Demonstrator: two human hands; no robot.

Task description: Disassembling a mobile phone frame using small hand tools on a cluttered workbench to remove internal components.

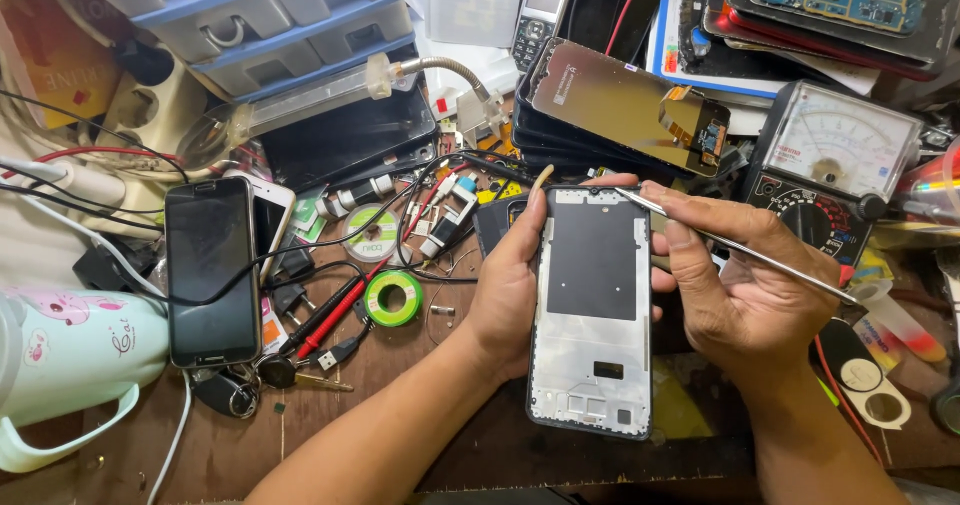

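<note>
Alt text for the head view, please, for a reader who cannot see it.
A left hand holds a bare phone frame upright over a cluttered wooden bench, while the right hand sets thin metal tweezers against its top edge.

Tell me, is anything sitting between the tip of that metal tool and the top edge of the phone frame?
Nothing visible. The right hand holds the thin metal tool with its tip right at the top edge of the phone frame, which the left hand grips.
</note>
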